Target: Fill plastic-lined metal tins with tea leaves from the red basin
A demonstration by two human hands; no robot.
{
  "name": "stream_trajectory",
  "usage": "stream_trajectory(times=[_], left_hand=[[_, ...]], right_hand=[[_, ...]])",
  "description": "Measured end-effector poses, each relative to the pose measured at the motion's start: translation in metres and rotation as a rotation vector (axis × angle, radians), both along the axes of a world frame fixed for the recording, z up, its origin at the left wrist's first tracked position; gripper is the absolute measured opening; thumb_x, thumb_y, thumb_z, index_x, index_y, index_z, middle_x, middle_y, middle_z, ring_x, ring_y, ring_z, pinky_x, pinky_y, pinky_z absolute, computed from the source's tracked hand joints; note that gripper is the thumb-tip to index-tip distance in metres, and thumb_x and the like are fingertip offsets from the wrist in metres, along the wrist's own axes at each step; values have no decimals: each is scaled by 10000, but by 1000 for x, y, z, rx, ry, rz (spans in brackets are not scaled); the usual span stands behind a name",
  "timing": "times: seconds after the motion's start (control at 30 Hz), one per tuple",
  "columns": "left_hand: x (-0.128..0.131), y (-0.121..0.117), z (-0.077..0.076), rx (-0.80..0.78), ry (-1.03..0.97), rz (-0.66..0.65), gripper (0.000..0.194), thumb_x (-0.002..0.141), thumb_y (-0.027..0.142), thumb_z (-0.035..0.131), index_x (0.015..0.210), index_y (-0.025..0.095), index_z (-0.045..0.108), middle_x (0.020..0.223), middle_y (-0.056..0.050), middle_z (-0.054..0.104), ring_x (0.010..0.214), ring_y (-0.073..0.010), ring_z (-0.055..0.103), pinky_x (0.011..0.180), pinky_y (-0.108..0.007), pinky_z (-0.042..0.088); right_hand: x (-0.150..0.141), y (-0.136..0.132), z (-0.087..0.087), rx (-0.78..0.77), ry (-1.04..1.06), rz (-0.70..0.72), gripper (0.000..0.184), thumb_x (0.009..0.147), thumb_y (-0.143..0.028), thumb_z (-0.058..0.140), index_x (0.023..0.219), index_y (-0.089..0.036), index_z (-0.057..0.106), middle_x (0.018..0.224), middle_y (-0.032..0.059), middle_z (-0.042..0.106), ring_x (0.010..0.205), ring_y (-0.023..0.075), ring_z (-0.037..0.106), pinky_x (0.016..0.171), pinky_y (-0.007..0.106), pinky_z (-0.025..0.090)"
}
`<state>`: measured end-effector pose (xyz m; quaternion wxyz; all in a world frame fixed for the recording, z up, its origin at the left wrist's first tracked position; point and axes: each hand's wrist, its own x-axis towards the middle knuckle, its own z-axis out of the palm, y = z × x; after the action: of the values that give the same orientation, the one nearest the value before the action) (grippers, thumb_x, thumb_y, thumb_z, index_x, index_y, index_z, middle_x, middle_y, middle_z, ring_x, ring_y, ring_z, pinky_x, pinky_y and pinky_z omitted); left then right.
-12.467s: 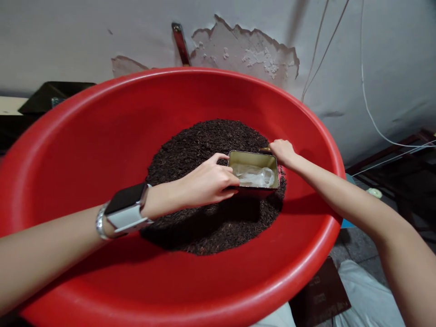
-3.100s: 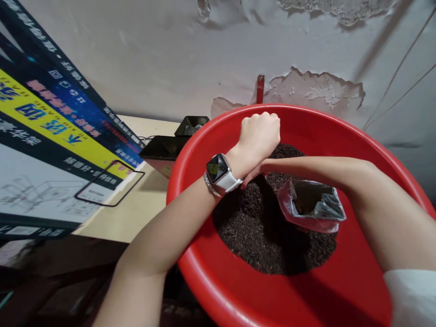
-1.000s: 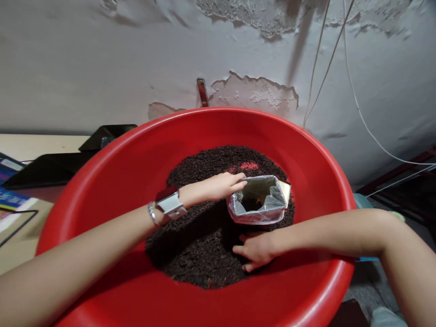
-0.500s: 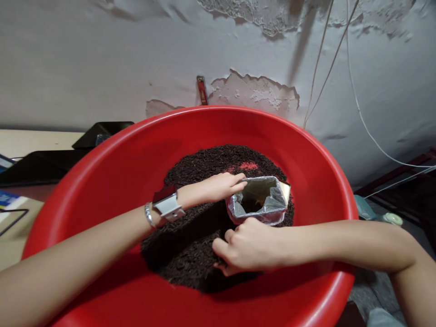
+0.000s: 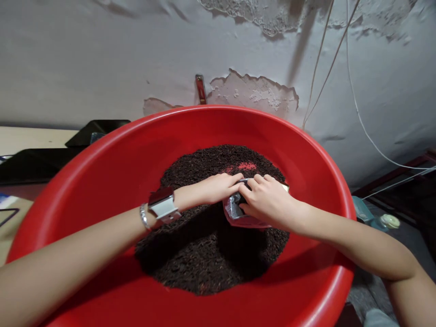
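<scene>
A wide red plastic basin [image 5: 143,145] holds a broad heap of dark, dry loose leaves [image 5: 190,268] that look like tea. On the heap's right side stands a small box-shaped container with a clear plastic liner [image 5: 234,210] folded over its rim. My left hand [image 5: 223,187] grips the container's left rim, fingertips over the edge. Across the opening lies my right hand [image 5: 267,200], its fingers curled and its thumb dipping inside. The palm hides most of the opening, so whatever that hand holds is out of sight.
Black angular trays [image 5: 37,165] stand on a pale table left of the basin. A peeling wall [image 5: 102,59] rises behind it, with cords [image 5: 323,68] hanging down. A pale-lidded container [image 5: 390,221] sits low at the right.
My right hand has risen from the heap in front of the container and moved over its opening. My left hand stays at the rim.
</scene>
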<state>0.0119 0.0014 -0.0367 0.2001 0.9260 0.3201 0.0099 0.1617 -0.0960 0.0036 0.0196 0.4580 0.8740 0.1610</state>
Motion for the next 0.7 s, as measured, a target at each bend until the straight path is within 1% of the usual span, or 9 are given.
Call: stream_trajectory(times=[0.07, 0.13, 0.23, 0.3, 0.37, 0.43, 0.53, 0.6, 0.7], left_hand=[[0, 1, -3, 6, 2, -11, 256, 904, 301, 302, 970, 187, 520, 944, -72, 662, 802, -192, 623, 727, -267, 444], [1, 2, -3, 15, 15, 3, 269, 906, 323, 302, 977, 188, 524, 895, -69, 664, 762, -191, 622, 704, -266, 443], [1, 0, -1, 12, -2, 30, 327, 912, 402, 282, 972, 187, 522, 856, -68, 656, 724, -192, 611, 689, -274, 438], [0, -1, 2, -1, -21, 15, 332, 914, 415, 273, 961, 191, 513, 848, -60, 647, 716, -184, 602, 681, -270, 432], [-1, -2, 4, -14, -16, 4, 331, 915, 422, 263, 951, 196, 502, 822, -51, 637, 697, -180, 595, 658, -267, 426], [-1, -3, 5, -15, -3, 8, 334, 915, 429, 256, 941, 197, 495, 798, -47, 627, 680, -180, 589, 640, -267, 420], [0, -4, 7, -12, 15, 17, 335, 914, 427, 251, 936, 194, 492, 770, -43, 615, 662, -176, 580, 621, -264, 413], [0, -5, 8, -19, 23, 20, 328, 915, 412, 251, 945, 192, 492, 777, -44, 615, 667, -174, 579, 622, -261, 414], [1, -6, 9, -21, 31, 19, 320, 916, 404, 248, 947, 192, 486, 793, -45, 615, 676, -172, 582, 631, -260, 417]], right_hand=[[-5, -5, 0, 52, 31, 111, 193, 886, -223, 400, 914, -108, 553, 885, 128, 599, 868, 238, 555, 717, 349, 411], [-10, -12, -1, 41, 49, 260, 204, 904, -203, 362, 898, -120, 548, 855, 110, 588, 856, 221, 549, 728, 344, 405], [-18, -25, -10, -185, 32, 447, 230, 909, -310, 399, 937, -137, 548, 800, 66, 585, 769, 196, 560, 693, 328, 421], [-21, -32, -24, -377, -21, 503, 345, 863, -435, 477, 1041, -145, 534, 872, 73, 594, 755, 196, 571, 657, 325, 439], [-22, -33, -45, -526, -124, 528, 509, 796, -468, 571, 1187, -154, 480, 1048, 119, 572, 836, 220, 585, 657, 332, 458], [-20, -30, -67, -654, -238, 521, 661, 732, -416, 662, 1289, -160, 416, 1219, 172, 494, 983, 278, 565, 706, 357, 472], [-18, -23, -94, -833, -294, 457, 778, 655, -359, 728, 1326, -148, 395, 1368, 223, 351, 1145, 376, 474, 795, 426, 467], [-17, -20, -104, -929, -268, 392, 798, 649, -350, 723, 1337, -131, 384, 1386, 252, 313, 1154, 401, 466, 805, 449, 466], [-18, -19, -107, -1009, -225, 331, 826, 658, -339, 711, 1366, -116, 351, 1363, 275, 338, 1137, 393, 492, 794, 443, 474]])
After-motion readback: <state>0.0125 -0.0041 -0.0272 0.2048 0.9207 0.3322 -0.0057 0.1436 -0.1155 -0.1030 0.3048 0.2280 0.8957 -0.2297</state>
